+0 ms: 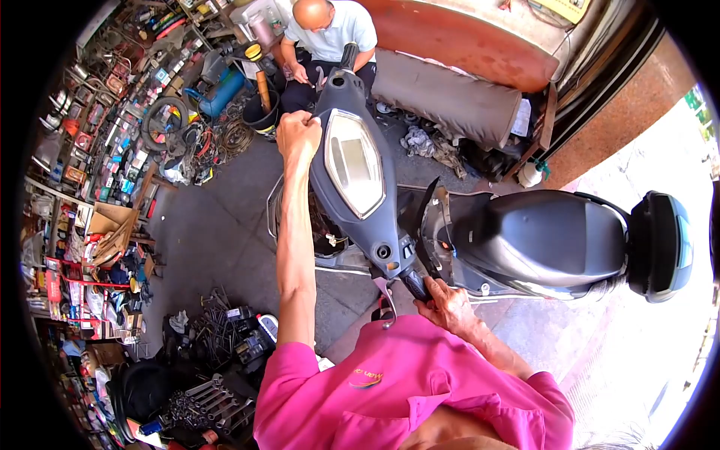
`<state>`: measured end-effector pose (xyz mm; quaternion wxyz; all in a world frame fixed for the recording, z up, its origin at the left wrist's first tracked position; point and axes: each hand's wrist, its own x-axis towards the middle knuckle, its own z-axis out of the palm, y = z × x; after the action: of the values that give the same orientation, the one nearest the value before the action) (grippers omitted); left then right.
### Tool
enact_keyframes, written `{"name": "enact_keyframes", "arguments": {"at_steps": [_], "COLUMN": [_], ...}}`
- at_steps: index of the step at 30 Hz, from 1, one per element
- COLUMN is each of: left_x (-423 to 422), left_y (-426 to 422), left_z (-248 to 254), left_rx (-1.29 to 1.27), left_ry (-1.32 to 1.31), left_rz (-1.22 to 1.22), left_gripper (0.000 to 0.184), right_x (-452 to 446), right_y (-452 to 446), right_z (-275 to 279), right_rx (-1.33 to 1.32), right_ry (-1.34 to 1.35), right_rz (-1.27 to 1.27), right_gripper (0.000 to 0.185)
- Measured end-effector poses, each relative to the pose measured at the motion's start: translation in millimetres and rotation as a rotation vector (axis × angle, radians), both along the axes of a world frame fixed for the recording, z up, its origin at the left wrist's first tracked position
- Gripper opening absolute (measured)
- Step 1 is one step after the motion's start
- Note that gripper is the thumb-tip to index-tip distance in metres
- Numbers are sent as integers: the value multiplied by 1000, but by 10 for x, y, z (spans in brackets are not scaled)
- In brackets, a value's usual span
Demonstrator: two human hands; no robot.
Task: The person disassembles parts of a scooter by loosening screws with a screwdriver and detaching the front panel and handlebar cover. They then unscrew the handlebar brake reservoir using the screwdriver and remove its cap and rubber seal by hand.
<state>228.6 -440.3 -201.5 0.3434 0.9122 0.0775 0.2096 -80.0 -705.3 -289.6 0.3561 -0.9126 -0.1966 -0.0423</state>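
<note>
A dark grey scooter handlebar cover [319, 176] with a whitish display [354, 161] lies across the middle of the view. My left hand [298, 136] is closed at the cover's upper left edge; whatever its fingers hold is hidden. Lower down, my right hand [450, 306] wraps round the black handlebar grip [415, 285], beside a brake lever [388, 300]. The far grip [349, 55] points toward a seated person. Behind the cover, the front body of the scooter is open, with wires showing.
The scooter seat [540, 232] and a black top box [660, 246] extend right. A person [330, 37] sits beyond the handlebar, before a rolled brown cushion [450, 97]. Crowded parts shelves line the left. Wrenches [217, 401] lie lower left; a black bucket [261, 118] stands near the person.
</note>
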Motion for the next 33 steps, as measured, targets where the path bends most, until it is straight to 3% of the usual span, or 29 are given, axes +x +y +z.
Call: {"name": "enact_keyframes", "arguments": {"at_steps": [4, 8, 11, 15, 17, 20, 21, 25, 27, 33], "left_x": [-14, 90, 34, 13, -70, -13, 32, 16, -37, -181], "left_y": [10, 71, 18, -1, -55, 55, 83, 138, 140, 150], "left_z": [-61, -124, -105, 53, 37, -75, -179, -289, -352, -366], "left_rx": [12, -242, -118, -196, -86, -151, -124, -566, -745, -834], "left_ry": [-113, -69, -163, 25, -93, -89, -232, -237, -285, -253], "left_rz": [-9, -108, -48, -121, -47, -128, -140, -281, -301, -179], "left_gripper": [19, 24, 23, 22, 21, 18, 19, 17, 18, 25], "right_x": [-1, 42, 52, 10, 45, 90, 97, 99, 82, 52], "right_y": [14, -18, -12, -26, -4, -34, -43, -6, -29, -88], "right_z": [-2, 15, -7, 61, 45, 73, 55, 67, 16, -82], "right_rx": [-39, -29, -41, -71, -110, -129, -125, 3, -83, -86], "right_ry": [29, 73, 45, 34, -16, -39, -40, 73, 30, 22], "right_rz": [-10, -8, 22, 20, 30, 6, 6, -45, -80, -165], "right_gripper": [49, 47, 48, 50, 50, 51, 51, 52, 51, 47]}}
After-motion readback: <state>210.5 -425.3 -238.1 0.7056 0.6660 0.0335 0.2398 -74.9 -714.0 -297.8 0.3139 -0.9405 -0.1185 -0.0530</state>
